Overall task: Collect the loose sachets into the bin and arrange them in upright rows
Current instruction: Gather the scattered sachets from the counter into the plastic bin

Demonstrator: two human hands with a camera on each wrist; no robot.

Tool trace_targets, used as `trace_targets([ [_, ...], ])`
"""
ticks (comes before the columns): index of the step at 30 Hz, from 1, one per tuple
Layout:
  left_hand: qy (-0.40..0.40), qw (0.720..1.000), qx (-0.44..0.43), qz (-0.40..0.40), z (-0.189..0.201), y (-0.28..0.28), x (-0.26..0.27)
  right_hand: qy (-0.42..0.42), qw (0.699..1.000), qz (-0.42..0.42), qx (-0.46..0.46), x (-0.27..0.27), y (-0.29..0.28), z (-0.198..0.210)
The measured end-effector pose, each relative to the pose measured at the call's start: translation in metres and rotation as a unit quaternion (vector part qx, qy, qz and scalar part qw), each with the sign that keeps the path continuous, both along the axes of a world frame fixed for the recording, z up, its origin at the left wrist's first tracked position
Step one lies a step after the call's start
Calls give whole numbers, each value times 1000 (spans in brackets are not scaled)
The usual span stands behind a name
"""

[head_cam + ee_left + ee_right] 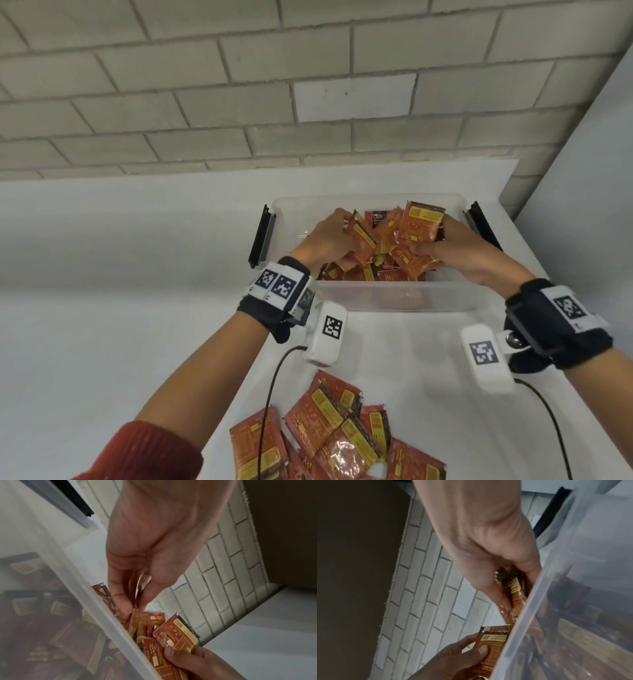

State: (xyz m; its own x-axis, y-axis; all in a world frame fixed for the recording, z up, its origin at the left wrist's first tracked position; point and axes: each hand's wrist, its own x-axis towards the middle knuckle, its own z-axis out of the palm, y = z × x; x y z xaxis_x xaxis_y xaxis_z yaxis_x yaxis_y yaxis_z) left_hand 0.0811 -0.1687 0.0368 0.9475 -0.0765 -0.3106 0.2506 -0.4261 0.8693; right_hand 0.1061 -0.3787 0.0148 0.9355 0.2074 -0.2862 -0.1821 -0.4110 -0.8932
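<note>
A white table (pixel 102 274) is standing against a grey block wall (pixel 239 85). A clear plastic bin (pixel 394 298) is sitting at its far end, with black latch handles (pixel 262 236) folded out on both sides. The bin is holding a jumbled heap of red-and-yellow sachets (pixel 387 240); most are lying at angles, not yet in rows. A second pile of loose sachets (pixel 329 431) is lying on the table, well apart from the bin and nearest the person.

Both hands are working inside the bin. The left hand (pixel 325 240) is pinching a sachet edge-on between thumb and fingers. The right hand (pixel 462 253) is gripping a few sachets, thumb pressed on their faces, one sachet (pixel 423 222) standing upright above its fingers.

Step in hand, by my reading: standing sachets up into a row, while collecting is only partly done. The next move probably calls for squaring the held sachets together and seating them on edge against a wall, so they are not toppling.
</note>
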Motion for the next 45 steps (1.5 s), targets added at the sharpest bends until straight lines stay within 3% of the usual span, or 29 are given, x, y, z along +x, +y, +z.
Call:
trace_targets([
  [10, 49, 998, 23, -43, -17, 1, 12, -5, 1000, 3, -21, 2, 3, -8],
  [13, 37, 990, 130, -49, -13, 2, 11, -25, 998, 18, -47, -2, 1, -3],
  [15, 13, 969, 239, -63, -8, 4, 8, -46, 996, 23, -73, -7, 1, 4],
  [17, -12, 956, 284, -65, -3, 8, 1, -86, 992, 23, -92, -18, 1, 14],
  [22, -84, 959, 265, -64, 25, 20, -50, -201, 964, 84, -152, -72, -2, 28],
  [25, -115, 959, 242, -90, 31, 32, -97, -146, 954, 182, -186, -123, -6, 26],
  [29, -11, 959, 260, -112, 11, 54, -152, -45, 924, 290, -245, -176, -14, -2],
  [32, 102, 929, 319, -156, -18, 67, -184, 3, 889, 338, -309, -200, -20, -32],
  [35, 167, 905, 348, -178, -46, 70, -209, -3, 879, 333, -342, -215, -25, -50],
  [37, 166, 893, 381, -174, -58, 69, -218, -8, 873, 340, -349, -219, -25, -51],
  [39, 148, 900, 381, -151, -64, 70, -218, -9, 872, 341, -350, -221, -24, -49],
  [45, 129, 954, 262, -61, -65, 72, -204, -20, 887, 333, -319, -221, -23, -47],
])
